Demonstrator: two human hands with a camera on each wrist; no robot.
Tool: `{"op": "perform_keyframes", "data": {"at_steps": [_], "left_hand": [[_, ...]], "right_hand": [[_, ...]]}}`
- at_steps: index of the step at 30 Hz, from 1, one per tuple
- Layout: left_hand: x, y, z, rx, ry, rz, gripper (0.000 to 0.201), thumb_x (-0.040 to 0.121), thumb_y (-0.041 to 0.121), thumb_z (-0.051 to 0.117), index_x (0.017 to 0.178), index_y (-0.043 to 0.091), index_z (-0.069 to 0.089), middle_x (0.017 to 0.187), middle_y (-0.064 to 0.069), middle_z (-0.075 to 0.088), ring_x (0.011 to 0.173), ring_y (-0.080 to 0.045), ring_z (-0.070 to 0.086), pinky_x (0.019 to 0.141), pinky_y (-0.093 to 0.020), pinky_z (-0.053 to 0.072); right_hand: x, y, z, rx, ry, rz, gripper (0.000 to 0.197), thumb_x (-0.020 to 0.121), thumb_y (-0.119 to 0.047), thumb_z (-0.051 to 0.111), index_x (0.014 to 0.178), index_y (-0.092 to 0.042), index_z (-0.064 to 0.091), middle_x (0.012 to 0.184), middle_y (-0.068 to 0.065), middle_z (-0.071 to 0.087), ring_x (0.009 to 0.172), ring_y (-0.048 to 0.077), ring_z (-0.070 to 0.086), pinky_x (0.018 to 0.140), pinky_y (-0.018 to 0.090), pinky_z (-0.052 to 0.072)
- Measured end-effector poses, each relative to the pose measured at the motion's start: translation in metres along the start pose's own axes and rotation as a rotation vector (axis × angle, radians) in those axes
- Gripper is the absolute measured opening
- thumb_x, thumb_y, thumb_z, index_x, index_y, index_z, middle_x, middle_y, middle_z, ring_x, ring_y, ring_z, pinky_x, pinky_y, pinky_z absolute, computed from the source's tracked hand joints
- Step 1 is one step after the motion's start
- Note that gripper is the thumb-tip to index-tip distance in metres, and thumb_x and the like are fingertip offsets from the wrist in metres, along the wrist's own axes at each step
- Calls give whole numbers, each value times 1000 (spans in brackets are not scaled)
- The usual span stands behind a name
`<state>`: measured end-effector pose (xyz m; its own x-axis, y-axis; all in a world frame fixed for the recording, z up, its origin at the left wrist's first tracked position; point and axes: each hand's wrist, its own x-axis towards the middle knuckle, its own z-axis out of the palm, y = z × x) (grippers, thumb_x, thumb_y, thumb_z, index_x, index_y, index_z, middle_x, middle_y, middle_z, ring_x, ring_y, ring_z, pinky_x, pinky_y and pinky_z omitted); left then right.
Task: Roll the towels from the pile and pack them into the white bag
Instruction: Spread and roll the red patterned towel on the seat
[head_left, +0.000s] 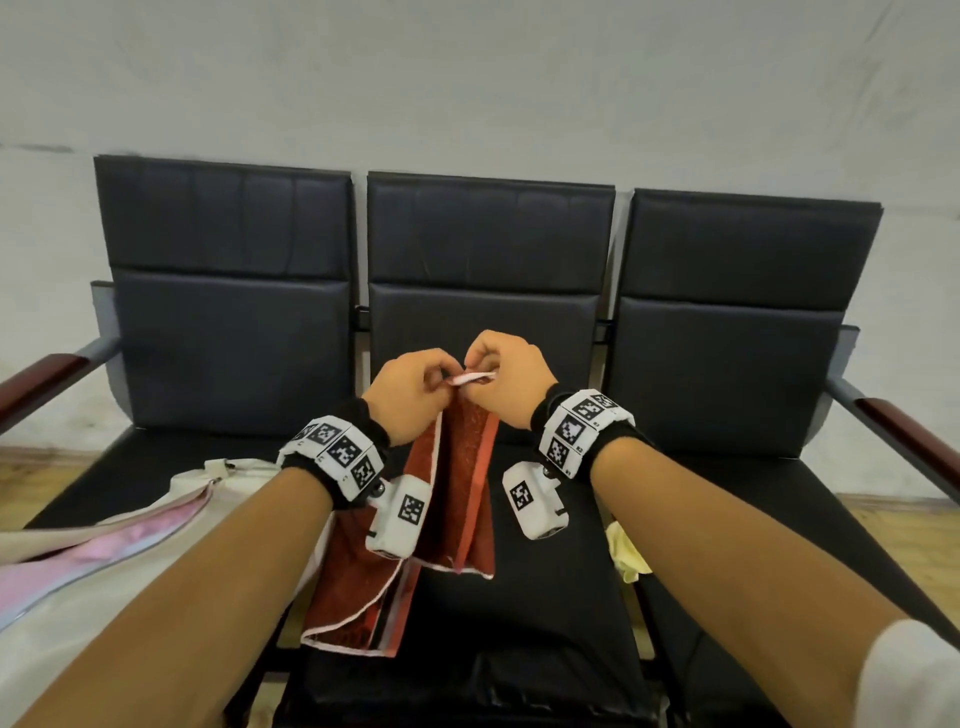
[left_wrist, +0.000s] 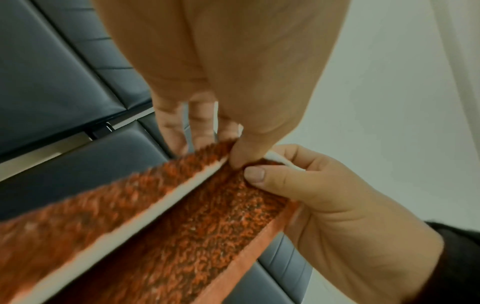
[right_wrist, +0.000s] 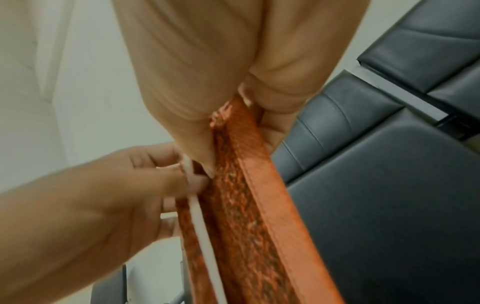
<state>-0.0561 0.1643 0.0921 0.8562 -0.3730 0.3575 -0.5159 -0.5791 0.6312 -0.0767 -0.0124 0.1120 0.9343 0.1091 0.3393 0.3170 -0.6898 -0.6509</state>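
A red towel (head_left: 467, 467) with white trim hangs over the middle seat, its lower end resting near the seat's front edge. My left hand (head_left: 434, 379) and right hand (head_left: 485, 364) are close together and both pinch its top edge. In the left wrist view my left thumb and fingers (left_wrist: 241, 152) clamp the towel (left_wrist: 182, 226) beside the right hand (left_wrist: 324, 195). The right wrist view shows the right hand (right_wrist: 210, 164) gripping the folded strip (right_wrist: 246, 205), with the left hand (right_wrist: 103, 195) pinching the white trim. The white bag (head_left: 104, 597) lies open on the left seat.
Something pink (head_left: 119, 540) shows inside the bag's mouth. A pale yellow cloth (head_left: 628, 556) sits between the middle and right seats. The black three-seat bench (head_left: 727, 364) has wooden armrests (head_left: 41, 379) at both ends and stands against a white wall.
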Motion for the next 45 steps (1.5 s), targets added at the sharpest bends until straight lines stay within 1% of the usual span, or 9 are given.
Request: {"op": "perform_keyframes", "data": {"at_steps": [6,10,13,18,23,32,37,41,45], "left_hand": [[11,16,0,-267,251,-123,23,94,7,42,79,21,54,72,0,58,66,-13,52,63,-30,43],[8,27,6,-250,93,-76,4,83,23,51,86,22,51,76,3,57,67,-11,53,62,-29,43],[4,24,10,-258,47,-12,23,69,25,60,91,21,57,84,0,63,77,-16,60,71,-35,49],[7,17,10,-203,41,93,7,89,28,67,93,26,72,86,7,70,82,-10,66,77,-31,51],[14,35,1,-285,219,130,25,100,25,56,88,6,67,79,-7,66,74,-21,61,71,-27,48],[15,10,-41,-341,574,-28,38,100,28,55,83,-6,61,68,-5,51,64,-7,44,63,-29,39],[6,-26,-70,-211,703,-119,31,101,24,52,85,0,62,75,-5,56,69,-9,48,67,-29,38],[3,-38,-78,-192,745,-149,17,101,23,55,92,15,66,73,6,57,61,7,51,64,-13,39],[5,-56,-68,-137,505,-194,15,96,21,63,93,9,72,84,-6,68,80,-16,62,81,-34,50]], "right_hand": [[-3,12,-1,-23,-66,50,4,87,-23,69,86,-23,66,78,-5,67,73,9,64,69,27,53],[-4,11,1,25,-16,-13,13,86,-16,67,78,-25,62,69,-7,61,61,5,55,61,18,46],[-5,7,-2,38,32,-31,13,82,-12,68,77,-21,62,66,-5,59,60,7,53,58,20,47],[-6,21,-12,10,68,-16,13,79,-13,66,78,-24,59,70,-7,61,65,10,57,64,27,49],[-13,22,2,-20,-158,-21,26,76,-23,73,99,-26,61,91,-9,68,84,11,65,77,29,54],[-24,59,6,-111,-349,151,16,88,-44,69,77,-32,67,80,-10,70,77,7,66,73,26,52],[-16,74,-26,-134,3,192,42,86,-48,69,60,-19,51,60,-5,57,66,19,60,62,29,41],[1,64,-64,-54,352,110,41,87,-33,68,58,-18,43,54,-3,50,62,26,59,62,36,46],[-5,62,-74,11,339,104,40,86,-23,65,56,-20,39,53,-3,45,56,20,53,61,38,46]]}}
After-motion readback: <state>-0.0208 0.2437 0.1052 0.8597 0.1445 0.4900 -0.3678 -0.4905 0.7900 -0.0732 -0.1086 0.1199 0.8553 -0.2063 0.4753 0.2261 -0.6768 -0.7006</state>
